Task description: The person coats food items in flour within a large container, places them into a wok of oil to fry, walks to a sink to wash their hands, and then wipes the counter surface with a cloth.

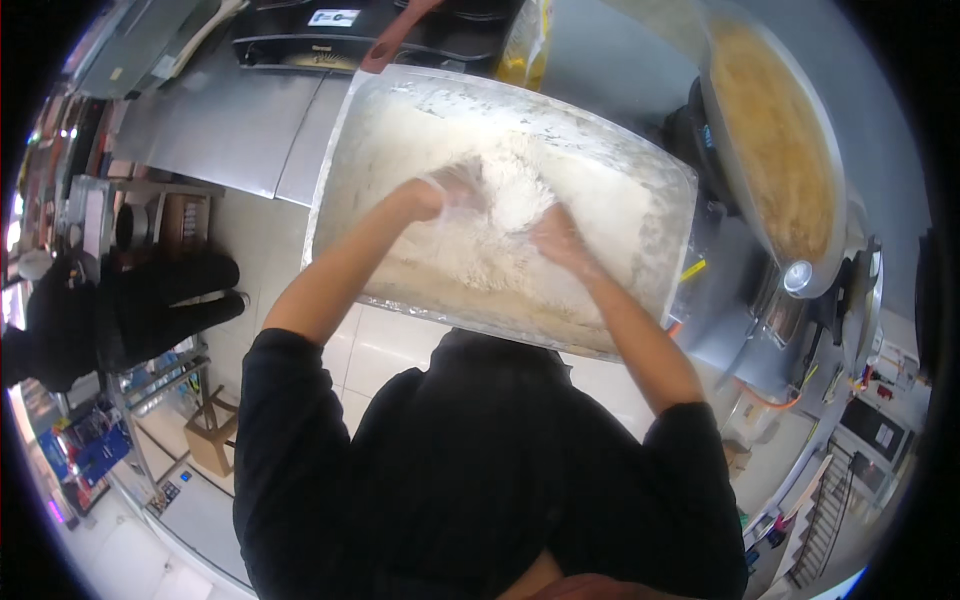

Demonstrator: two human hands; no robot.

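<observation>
A wide, shallow metal tub (321, 217) lies before me, its bottom covered with white powder that looks like flour. My left hand (457, 187), in a thin clear plastic glove, reaches into the powder left of the middle. Opposite it, my right hand (561, 236), also seemingly gloved, dips in from the lower right. A loose heap of flour (517, 187) rises between the two hands, and both touch it. The powder and motion blur hide the fingertips, so their grip is unclear. Whether anything lies under the heap cannot be seen.
To the right stands a large metal pan (834, 135) of brown, frothy liquid. Behind the tub are a black appliance (292, 51), a brown handle (384, 51) and a yellow bag (525, 49). A steel counter (217, 135) extends left. A person in black (67, 322) is at far left.
</observation>
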